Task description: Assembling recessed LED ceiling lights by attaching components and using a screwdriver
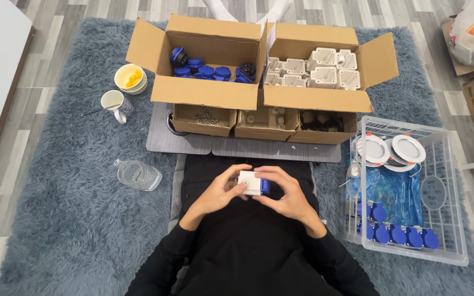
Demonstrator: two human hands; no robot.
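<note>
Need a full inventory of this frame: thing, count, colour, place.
white-and-blue part: one, held between both hands, above the lap
blue parts box: one, cardboard, open, back left, blue pieces inside
white housings box: one, cardboard, open, back right, white pieces inside
small trays: three, cardboard, in a row in front of the boxes
clear crate: one, on the right, holds two round white lamps, blue plastic film, a row of blue parts
bowl: one, cream, yellow contents, left of the boxes
mug: one, white, below the bowl
plastic bottle: one, clear, lying on the grey rug
left hand: on the part
right hand: on the part
</note>
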